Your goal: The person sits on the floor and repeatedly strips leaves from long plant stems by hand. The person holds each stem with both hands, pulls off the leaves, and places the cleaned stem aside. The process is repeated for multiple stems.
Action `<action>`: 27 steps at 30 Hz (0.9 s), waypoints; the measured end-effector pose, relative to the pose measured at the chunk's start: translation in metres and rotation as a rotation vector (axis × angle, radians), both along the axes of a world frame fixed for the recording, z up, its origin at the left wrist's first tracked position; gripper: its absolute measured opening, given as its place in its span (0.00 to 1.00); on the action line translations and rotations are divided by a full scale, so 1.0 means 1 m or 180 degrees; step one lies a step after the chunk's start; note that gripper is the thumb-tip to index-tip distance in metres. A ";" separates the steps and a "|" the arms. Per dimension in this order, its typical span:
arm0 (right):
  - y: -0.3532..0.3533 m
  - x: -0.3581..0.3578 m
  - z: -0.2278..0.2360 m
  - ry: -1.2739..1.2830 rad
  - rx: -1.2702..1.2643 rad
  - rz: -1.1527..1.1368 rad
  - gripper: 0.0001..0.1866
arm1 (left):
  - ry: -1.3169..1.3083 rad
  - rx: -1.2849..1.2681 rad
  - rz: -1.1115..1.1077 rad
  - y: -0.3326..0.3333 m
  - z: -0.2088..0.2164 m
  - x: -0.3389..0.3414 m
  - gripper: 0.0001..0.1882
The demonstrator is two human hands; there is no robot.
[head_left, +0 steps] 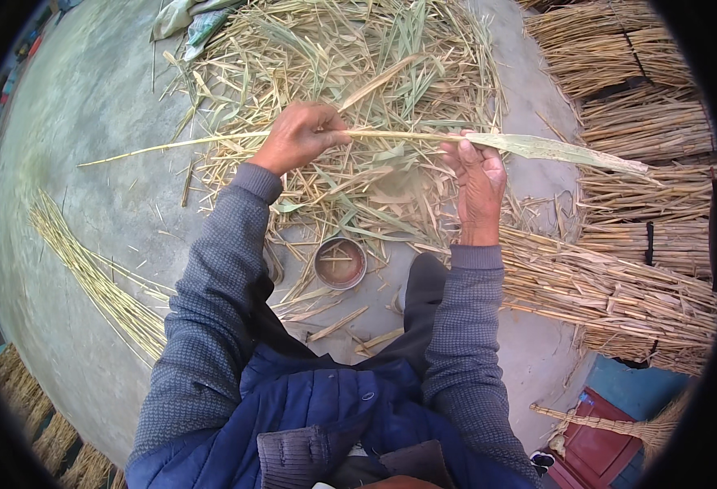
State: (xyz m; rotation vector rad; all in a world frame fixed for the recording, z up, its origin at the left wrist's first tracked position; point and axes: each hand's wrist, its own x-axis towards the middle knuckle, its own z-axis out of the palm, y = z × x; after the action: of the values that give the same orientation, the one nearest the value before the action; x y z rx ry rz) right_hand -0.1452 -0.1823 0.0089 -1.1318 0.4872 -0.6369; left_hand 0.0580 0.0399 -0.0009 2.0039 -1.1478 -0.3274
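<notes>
A long, thin dry reed stalk (391,134) stretches sideways between my two hands, over a heap of leaf scraps. My left hand (301,134) is closed round its middle part, and the thin end runs out to the left. At the right, my right hand (477,175) pinches the stalk where a broad pale-green leaf (554,151) begins. That leaf points away to the right. Another dry leaf (379,81) sticks up beside my left fingers; whether it joins the stalk I cannot tell.
Stripped leaves and stalk scraps lie in a heap (358,49) ahead. A round metal bowl (340,262) sits between my feet. Thin stripped stalks (102,281) lie at left. A reed bundle (603,281) and tied bundles (644,130) line the right. A broom (619,424) lies lower right.
</notes>
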 end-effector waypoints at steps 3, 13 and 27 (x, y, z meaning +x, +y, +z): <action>-0.008 -0.005 -0.004 -0.0154 -0.0014 0.0027 0.12 | 0.0253 0.0246 0.0089 0.015 0.001 0.014 0.11; 0.023 0.013 -0.012 -0.0094 0.0105 0.0023 0.13 | -0.0605 -0.0726 -0.0020 -0.030 0.004 -0.037 0.11; 0.011 0.006 -0.005 0.0389 0.0232 -0.0372 0.07 | 0.2010 -0.1586 0.0826 -0.028 0.002 -0.008 0.09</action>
State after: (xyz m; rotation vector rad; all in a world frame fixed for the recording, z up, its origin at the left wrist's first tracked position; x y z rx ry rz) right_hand -0.1397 -0.1717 0.0034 -1.0831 0.6801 -0.6484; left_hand 0.0500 0.0121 0.0014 1.4287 -0.4973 -0.4464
